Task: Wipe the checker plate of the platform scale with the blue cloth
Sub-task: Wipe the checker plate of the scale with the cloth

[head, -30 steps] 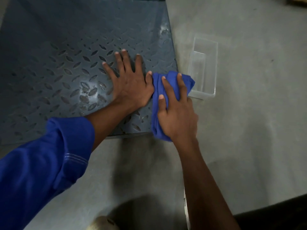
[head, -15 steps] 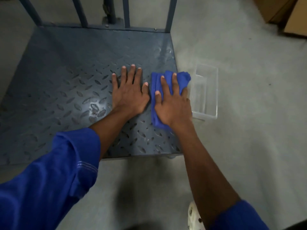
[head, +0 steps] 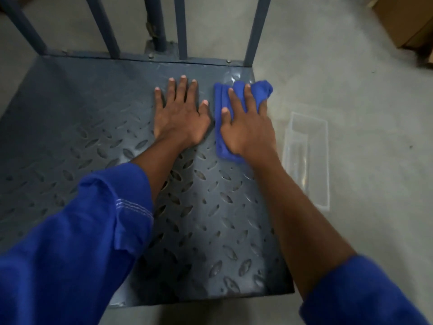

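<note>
— Two hands lie on the plate (head: 210, 207), side by side toward its far edge.

— How is the left hand (head: 180, 118) placed?

— Flat, palm down on the bare metal, fingers straight and spread, holding nothing. Its thumb points toward the cloth (head: 260, 90) and stops just short of it.

— And the right hand (head: 246, 130)?

— It presses down on the cloth with its fingers stretched out over the fabric. The person does not clutch it; blue folds bulge up between and beyond the fingers.

— Where is the cloth, exactly?

— At the far right corner of the plate, bunched lengthwise under the right palm. Its far right end pokes a little past the plate's right edge.

— What stands behind it?

— Several dark upright bars (head: 180, 26) rise from the plate's far edge.

— Anything beside the scale?

— One clear tray (head: 307, 158) sits on the grey floor (head: 351, 102), just right of the plate and nearer than the cloth. Cardboard boxes (head: 403, 22) show at the far right corner.

— What does the person wear?

— Blue sleeves, the left sleeve (head: 82, 242) pushed up to mid-forearm, the right sleeve (head: 351, 296) showing only at the near edge.
</note>
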A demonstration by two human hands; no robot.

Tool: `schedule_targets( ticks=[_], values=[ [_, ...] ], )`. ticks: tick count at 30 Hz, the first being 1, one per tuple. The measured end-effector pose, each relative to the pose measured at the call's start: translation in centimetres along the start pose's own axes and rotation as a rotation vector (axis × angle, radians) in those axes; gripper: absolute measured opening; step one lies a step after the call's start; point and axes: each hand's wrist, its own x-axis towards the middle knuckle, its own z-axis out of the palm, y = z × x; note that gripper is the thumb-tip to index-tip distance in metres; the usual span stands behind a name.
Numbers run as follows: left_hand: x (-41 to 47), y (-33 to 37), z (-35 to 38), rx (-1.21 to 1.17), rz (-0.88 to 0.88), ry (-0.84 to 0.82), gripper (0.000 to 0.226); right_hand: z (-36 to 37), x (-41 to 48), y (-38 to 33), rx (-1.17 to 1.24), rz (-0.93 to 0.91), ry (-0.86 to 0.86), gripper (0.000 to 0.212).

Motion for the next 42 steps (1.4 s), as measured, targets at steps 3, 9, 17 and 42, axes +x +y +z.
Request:
schedule_targets(
  ticks=[3,9,17,42],
  values=[
    [0.1,0.0,-0.4,0.004,0.007,-0.006,0.067,-0.8,5.4,-1.1,0.003,0.031,-0.046,0.061],
    [-1.6,-0.8,-1.0,-0.11,0.072,-0.035,0.064,-1.4,7.1,-1.1,-0.067,-0.09,-0.106,0.059],
    [-11.6,-4.2,-0.8,-0.142,0.046,0.057,0.067,-1.2,-4.1,-2.4,-0.029,-0.381,-0.12,0.066],
    [-24.7,-9.4,-1.9,-0.109,0.061,0.006,0.075,-1.3,-21.4,-1.6,0.18,-0.169,0.015,0.057]
  ],
)
